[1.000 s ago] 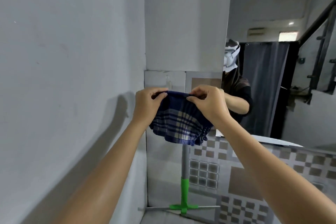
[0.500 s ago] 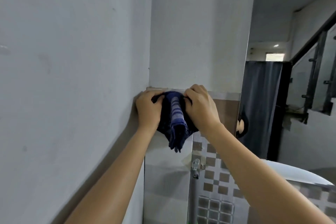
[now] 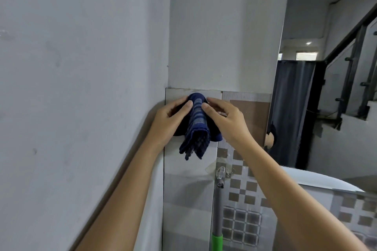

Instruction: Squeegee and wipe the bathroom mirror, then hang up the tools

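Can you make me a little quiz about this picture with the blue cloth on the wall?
1. True or false: both hands touch the cloth.
2. What hangs on the lower hook? A) squeegee B) bucket C) towel
3. Fill in: the mirror is to the ___ of the cloth.

Key
1. True: the left hand and right hand pinch it against the tiled wall.
2. A: the squeegee, with its grey and green handle.
3. Right.

Dark curtain [image 3: 289, 112], stair railing [image 3: 355, 63]
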`<act>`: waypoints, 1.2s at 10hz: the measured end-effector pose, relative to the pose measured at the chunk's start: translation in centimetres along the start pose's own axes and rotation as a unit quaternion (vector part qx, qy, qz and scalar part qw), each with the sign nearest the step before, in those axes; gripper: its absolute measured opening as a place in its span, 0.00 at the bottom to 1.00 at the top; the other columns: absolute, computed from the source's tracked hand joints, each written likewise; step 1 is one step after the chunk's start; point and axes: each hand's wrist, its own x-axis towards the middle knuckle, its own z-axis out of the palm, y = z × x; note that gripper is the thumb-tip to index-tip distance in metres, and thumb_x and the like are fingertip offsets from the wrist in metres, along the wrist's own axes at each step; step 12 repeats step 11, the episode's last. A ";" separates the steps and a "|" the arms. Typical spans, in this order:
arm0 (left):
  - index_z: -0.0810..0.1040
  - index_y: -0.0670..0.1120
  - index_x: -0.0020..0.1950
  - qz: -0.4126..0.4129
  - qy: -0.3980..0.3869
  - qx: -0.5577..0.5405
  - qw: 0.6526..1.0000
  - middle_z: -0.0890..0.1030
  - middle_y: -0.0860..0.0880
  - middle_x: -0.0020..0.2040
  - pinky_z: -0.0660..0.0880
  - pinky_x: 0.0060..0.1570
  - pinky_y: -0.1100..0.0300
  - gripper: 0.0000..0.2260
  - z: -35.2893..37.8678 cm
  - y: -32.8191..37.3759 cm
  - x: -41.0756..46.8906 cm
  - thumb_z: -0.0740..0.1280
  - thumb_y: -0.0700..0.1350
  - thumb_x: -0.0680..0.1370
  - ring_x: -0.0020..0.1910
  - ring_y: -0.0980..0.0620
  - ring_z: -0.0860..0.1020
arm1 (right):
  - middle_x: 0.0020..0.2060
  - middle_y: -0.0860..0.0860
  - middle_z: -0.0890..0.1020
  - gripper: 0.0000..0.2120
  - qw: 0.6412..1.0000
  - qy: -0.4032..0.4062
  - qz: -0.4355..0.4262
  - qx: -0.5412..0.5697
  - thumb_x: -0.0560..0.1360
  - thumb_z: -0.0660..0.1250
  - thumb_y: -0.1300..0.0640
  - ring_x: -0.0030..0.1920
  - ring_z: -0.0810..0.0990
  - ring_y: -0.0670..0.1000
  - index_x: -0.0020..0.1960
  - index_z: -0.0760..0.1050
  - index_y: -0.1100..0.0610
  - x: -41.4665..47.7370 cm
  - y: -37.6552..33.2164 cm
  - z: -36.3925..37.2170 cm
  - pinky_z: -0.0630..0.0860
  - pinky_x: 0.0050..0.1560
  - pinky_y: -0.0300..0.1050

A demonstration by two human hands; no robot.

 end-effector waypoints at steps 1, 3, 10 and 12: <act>0.71 0.48 0.67 0.013 -0.028 0.037 0.999 0.77 0.60 0.55 0.71 0.44 0.77 0.18 -0.1 -0.5 -0.5 0.66 0.45 0.77 0.51 0.72 0.75 | 0.53 0.47 0.78 0.18 1.000 -0.008 -0.007 0.000 0.73 0.68 0.49 0.52 0.77 0.45 0.62 0.75 0.51 0.0 0.2 0.0 0.72 0.51 0.33; 0.70 0.47 0.67 0.029 -0.043 0.036 0.998 0.78 0.53 0.60 0.74 0.50 0.70 0.20 0.0 -1.3 -0.5 0.67 0.42 0.76 0.57 0.61 0.77 | 0.50 0.47 0.79 0.17 0.999 0.033 -0.025 0.008 0.72 0.70 0.54 0.49 0.78 0.44 0.61 0.76 0.53 -0.1 1.0 0.6 0.76 0.49 0.33; 0.69 0.44 0.65 0.038 -0.005 0.324 0.945 0.76 0.48 0.59 0.69 0.51 0.65 0.15 1.3 1.8 -2.8 0.59 0.47 0.80 0.58 0.50 0.74 | 0.55 0.58 0.80 0.15 0.989 -0.026 -0.015 -0.145 0.78 0.61 0.56 0.56 0.76 0.57 0.62 0.73 0.61 -3.9 -2.3 -2.2 0.72 0.51 0.44; 0.58 0.42 0.73 0.002 0.017 0.381 0.924 0.61 0.45 0.74 0.60 0.62 0.61 0.22 2.1 4.4 -4.8 0.54 0.50 0.82 0.71 0.49 0.60 | 0.68 0.60 0.70 0.22 0.984 -0.030 0.010 -0.175 0.80 0.57 0.53 0.68 0.67 0.59 0.69 0.63 0.64 -5.9 -3.6 -4.7 0.65 0.65 0.49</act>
